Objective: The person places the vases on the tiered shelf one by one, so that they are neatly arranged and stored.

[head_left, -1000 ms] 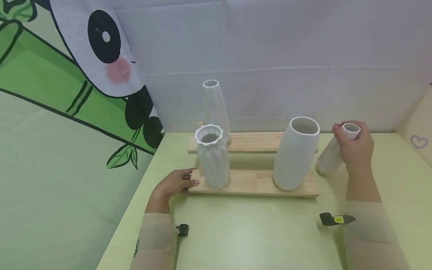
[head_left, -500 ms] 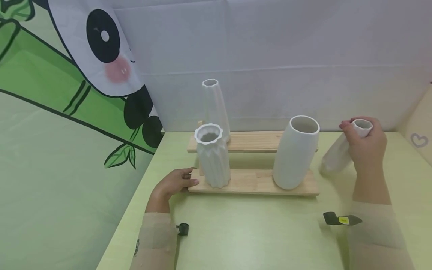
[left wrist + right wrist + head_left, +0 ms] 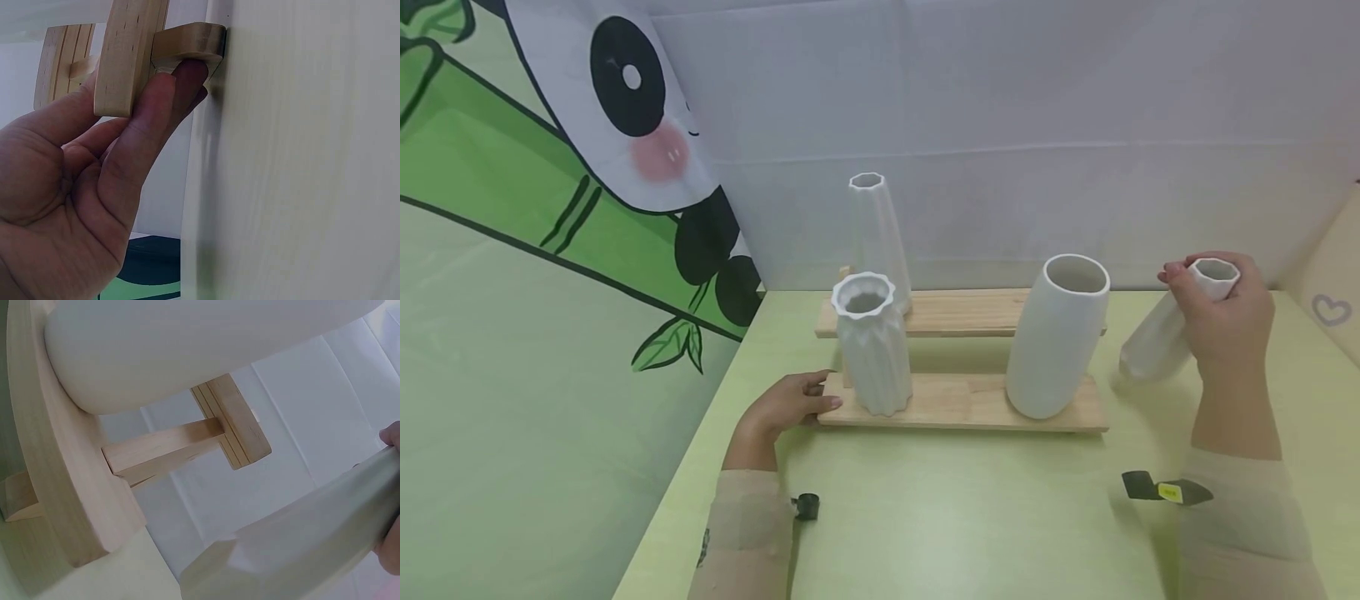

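Note:
My right hand [image 3: 1234, 321] grips a white faceted vase [image 3: 1161, 337] round its neck, right of the wooden stand. That vase leans, base toward the stand; I cannot tell whether the base touches the table. In the right wrist view the faceted vase [image 3: 294, 531] shows beside the stand's end. My left hand [image 3: 790, 406] holds the left end of the stand's lower plank [image 3: 955, 402], and in the left wrist view its fingers curl at the plank [image 3: 119, 69]. A ribbed white vase [image 3: 874, 358] and a smooth wide vase [image 3: 1058, 342] stand on this lower plank.
Behind, the upper plank [image 3: 970, 313] bears a tall slim white vase [image 3: 880, 242] at its left. A white cloth backdrop [image 3: 1000, 108] hangs behind the pale table [image 3: 955, 517]. A panel with a heart mark [image 3: 1331, 310] stands at the right.
My right hand has moved right and slightly up or back with the faceted vase, away from the stand. The left hand and the stand stay in place.

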Motion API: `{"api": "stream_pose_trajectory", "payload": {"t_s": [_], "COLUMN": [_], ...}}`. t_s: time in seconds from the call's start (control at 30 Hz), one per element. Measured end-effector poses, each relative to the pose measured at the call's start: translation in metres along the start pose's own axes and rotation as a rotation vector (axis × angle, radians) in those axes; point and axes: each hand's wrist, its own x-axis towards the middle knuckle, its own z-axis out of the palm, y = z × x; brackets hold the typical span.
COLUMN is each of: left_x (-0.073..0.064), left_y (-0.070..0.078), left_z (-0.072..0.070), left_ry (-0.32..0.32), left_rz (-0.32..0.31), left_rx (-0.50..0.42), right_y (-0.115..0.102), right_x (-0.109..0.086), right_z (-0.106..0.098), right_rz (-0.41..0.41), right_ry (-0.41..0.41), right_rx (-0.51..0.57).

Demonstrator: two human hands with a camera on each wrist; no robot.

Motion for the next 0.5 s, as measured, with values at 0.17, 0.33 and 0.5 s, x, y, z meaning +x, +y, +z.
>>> {"api": "stream_pose_trajectory", "payload": {"t_s": [0.17,0.33,0.5], "left_x": [0.0005,-0.0002,-0.0007], "left_y": [0.0008,0.0007,-0.0008], "left_z": [-0.0002,-0.0013,-0.0010], "left_ry": [0.002,-0.010,-0.015], "left_rz": [-0.005,0.007,0.011], "left_rx": [-0.012,-0.007,-0.010], "right_y": [-0.0044,-0.0078,-0.0094], "right_x": [-0.0034,-0.0053,-0.0064], "right_z": [-0.0012,-0.0001,-0.0009], "right_rz": [-0.008,-0.013,-0.013], "right_ry": [0.000,0.000,0.001], "right_rx": [-0.027,0.030,0.008]}}
